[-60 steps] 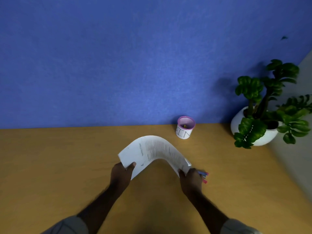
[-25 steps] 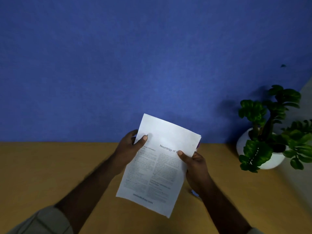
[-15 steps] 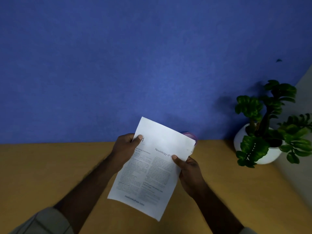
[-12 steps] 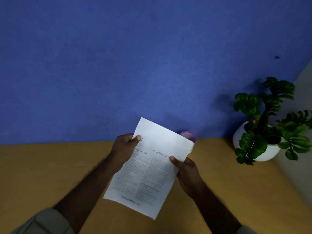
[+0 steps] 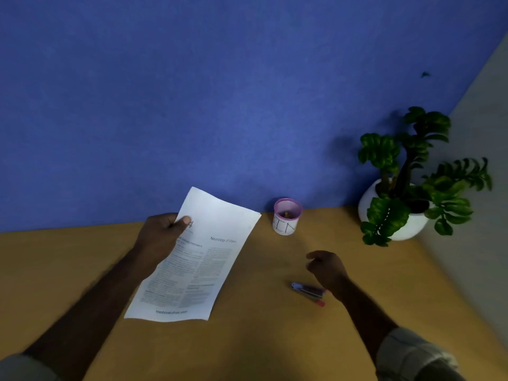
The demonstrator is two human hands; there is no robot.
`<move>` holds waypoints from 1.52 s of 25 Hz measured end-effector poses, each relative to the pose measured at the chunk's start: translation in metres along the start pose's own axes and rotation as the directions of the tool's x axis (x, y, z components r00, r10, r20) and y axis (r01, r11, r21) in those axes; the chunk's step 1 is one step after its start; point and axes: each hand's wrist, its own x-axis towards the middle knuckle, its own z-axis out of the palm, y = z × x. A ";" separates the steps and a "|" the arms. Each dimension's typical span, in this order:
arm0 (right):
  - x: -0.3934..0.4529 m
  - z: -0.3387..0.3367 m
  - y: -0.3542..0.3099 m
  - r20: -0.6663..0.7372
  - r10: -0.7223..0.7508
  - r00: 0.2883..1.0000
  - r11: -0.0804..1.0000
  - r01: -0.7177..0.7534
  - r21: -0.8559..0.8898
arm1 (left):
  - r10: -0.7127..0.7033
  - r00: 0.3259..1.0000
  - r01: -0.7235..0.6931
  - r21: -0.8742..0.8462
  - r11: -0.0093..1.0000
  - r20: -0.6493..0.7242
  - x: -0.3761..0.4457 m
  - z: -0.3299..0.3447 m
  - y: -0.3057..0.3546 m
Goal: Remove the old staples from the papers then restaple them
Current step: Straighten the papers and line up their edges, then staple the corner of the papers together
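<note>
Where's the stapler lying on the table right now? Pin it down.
The stapler lies on the wooden table, right of centre, just below the right hand and right of the papers.

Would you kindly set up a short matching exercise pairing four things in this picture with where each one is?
Things:
1. papers
2. small cup
3. potted plant
4. stapler

Places:
A. lying on the desk beside the right hand
B. in the far right corner of the desk
C. held up in the left hand
D. standing by the blue wall, between papers and plant

Pairs: 1-C, 2-D, 3-B, 4-A
</note>
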 end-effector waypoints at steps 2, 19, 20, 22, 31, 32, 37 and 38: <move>-0.001 0.003 0.014 0.147 -0.002 0.989 0.951 0.047 -0.304 | -0.005 1.000 0.005 0.023 1.000 0.010 -0.001 0.000 -0.001; -0.025 0.063 0.019 0.130 0.175 0.976 0.872 -0.215 0.439 | -0.054 0.990 0.054 0.002 0.999 0.128 -0.007 0.005 -0.011; -0.026 0.063 0.015 0.204 0.201 0.958 0.755 -0.284 0.591 | -0.063 0.989 0.063 0.003 0.998 0.133 -0.006 0.005 -0.011; -0.030 0.058 0.006 0.397 0.149 0.906 0.451 -0.420 0.788 | -0.069 0.988 0.068 0.016 0.998 0.141 -0.006 0.005 -0.011; -0.050 0.036 -0.029 0.469 -0.360 0.806 0.104 -0.465 0.879 | 0.005 0.988 -0.010 0.032 0.999 0.151 -0.005 0.000 -0.005; -0.052 0.033 -0.036 0.450 -0.348 0.822 0.163 -0.420 0.893 | 0.007 0.988 -0.015 0.047 0.999 0.154 -0.005 0.000 -0.005; -0.066 0.013 -0.066 0.306 -0.308 0.901 0.689 -0.010 0.725 | 0.013 0.986 -0.036 0.135 0.990 0.166 -0.004 -0.005 0.008; -0.068 0.010 -0.071 0.230 -0.317 0.920 0.740 0.088 0.666 | 0.015 0.984 -0.043 0.149 0.988 0.179 -0.002 -0.007 0.013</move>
